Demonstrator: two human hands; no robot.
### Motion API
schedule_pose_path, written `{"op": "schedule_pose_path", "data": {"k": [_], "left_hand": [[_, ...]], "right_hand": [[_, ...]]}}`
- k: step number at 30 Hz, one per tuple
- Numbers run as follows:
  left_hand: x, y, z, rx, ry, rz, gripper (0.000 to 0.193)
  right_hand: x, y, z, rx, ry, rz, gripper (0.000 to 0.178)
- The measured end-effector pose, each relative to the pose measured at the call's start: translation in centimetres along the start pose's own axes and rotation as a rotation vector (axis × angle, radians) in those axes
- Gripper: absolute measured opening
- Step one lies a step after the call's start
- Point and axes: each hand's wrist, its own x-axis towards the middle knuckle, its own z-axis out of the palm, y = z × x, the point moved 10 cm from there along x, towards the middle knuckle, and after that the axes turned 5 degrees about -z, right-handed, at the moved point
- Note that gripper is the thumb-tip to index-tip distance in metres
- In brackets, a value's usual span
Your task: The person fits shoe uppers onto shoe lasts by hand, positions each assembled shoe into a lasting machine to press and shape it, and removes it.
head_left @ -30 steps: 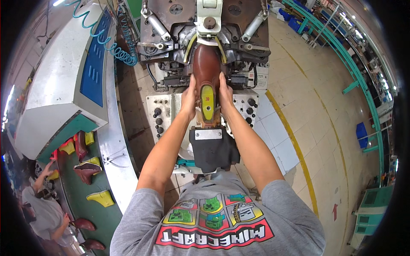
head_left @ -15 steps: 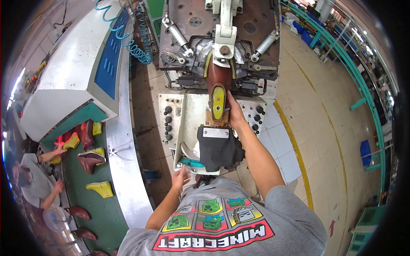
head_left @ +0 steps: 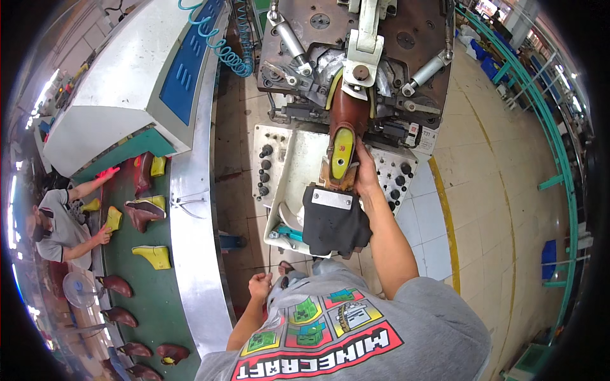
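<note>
A brown leather shoe upper (head_left: pixel 347 113) on a yellow last (head_left: pixel 344 147) sits in the jaws of a lasting machine (head_left: pixel 305 38), under its white clamp arm (head_left: pixel 367 47). My right hand (head_left: pixel 365 170) grips the right side of the upper near the heel end; part of its fingers is hidden behind the upper. Below the last hangs a black cloth flap (head_left: pixel 335 222) with a metal plate. My left hand (head_left: pixel 259 286) is low beside my body, fingers curled, with nothing visible in it.
Black-knobbed control panels (head_left: pixel 265 152) flank a white tray (head_left: pixel 298 152). To the left, a green conveyor (head_left: pixel 143 298) with a metal edge carries brown uppers and yellow lasts. A co-worker (head_left: pixel 60 219) sits beyond it, holding a yellow last. A white machine housing (head_left: pixel 121 95) rises there.
My view has shifted left, so the machine appears further right. My left hand has dropped away from the tray and its fingers have curled. My right hand stays on the upper.
</note>
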Motion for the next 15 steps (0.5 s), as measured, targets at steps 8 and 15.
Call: {"op": "schedule_pose_path", "data": {"k": [8, 15], "left_hand": [[-0.3, 0.5, -1.2, 0.138, -0.107, 0.126, 0.052], [-0.9, -1.8, -6.3, 0.202, -0.094, 0.125, 0.055]], "right_hand": [[0.3, 1.0, -1.1, 0.044, 0.005, -0.016, 0.048], [0.2, 1.5, -0.2, 0.095, -0.14, 0.021, 0.051]]}}
